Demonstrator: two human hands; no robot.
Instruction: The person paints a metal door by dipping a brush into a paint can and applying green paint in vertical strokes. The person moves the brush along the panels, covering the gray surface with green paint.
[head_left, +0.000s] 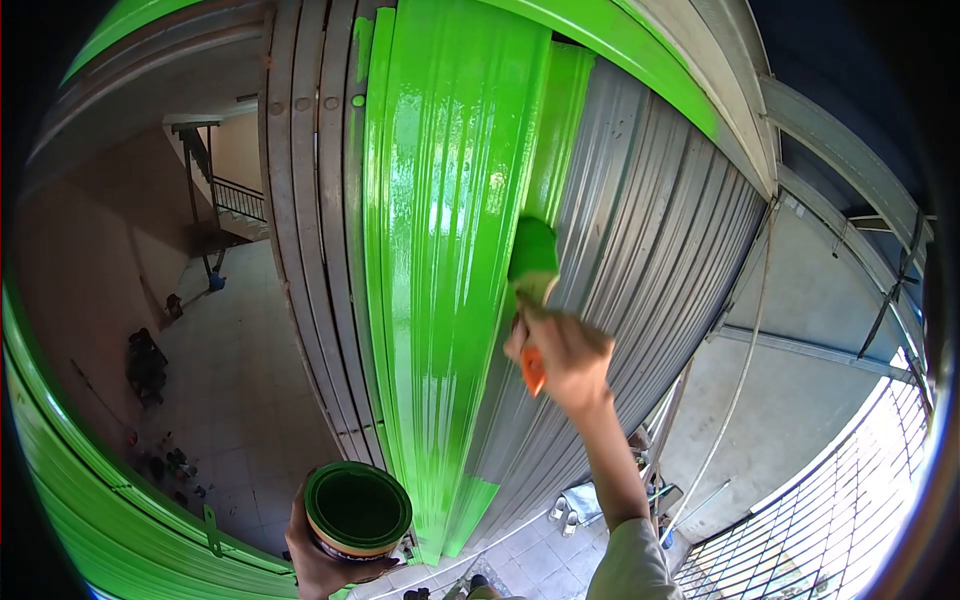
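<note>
Head view gives us a tall corrugated metal shutter [640, 270], the biggest thing before us, ribbed from top to bottom. A broad strip of it down the middle is coated in wet, glossy green paint [440, 250], while the right part is bare grey. To the left a tiled floor [240, 370] lies far below, with stairs and small clutter along the wall.

Next in size is the paint can [358, 508], open, green inside, low in the frame. Our left hand [318, 560] grips it from beneath, fingers wrapped round its side. We judge it fairly heavy and prone to slosh, so a hold under the base with the rim kept level suits it best.

Smallest is the paintbrush [531, 262], its green-loaded bristles pressed against the shutter at the edge of the painted strip. Our right hand [560, 350] is closed firmly about its orange handle [533, 372]. The brush looks light, with a stiff handle and soft bristles; wet paint may make it slippery, so the dry handle is the place to hold.
</note>
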